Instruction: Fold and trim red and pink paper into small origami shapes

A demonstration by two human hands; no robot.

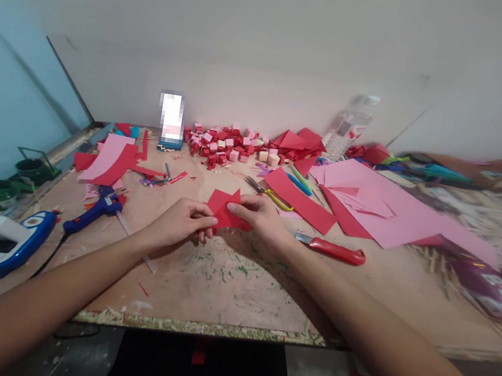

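A folded piece of red paper [224,206] is held up over the middle of the table between both hands. My left hand [186,222] pinches its left edge between thumb and fingers. My right hand [260,218] grips its right side, the thumb lying across the front. Some of the fingers are hidden behind the paper. Just past the right hand lie yellow-handled scissors [277,199] and a red paper strip [301,198]. A red-handled knife [336,250] rests to the right, its blade partly hidden by the right wrist.
Many small red and pink paper cubes [226,145] are heaped at the back. A blue glue gun [94,212] and a power strip [18,244] lie left. A phone [172,116] stands behind. Pink sheets [416,216], a plastic bottle [349,127] and wood strips [499,200] occupy the right.
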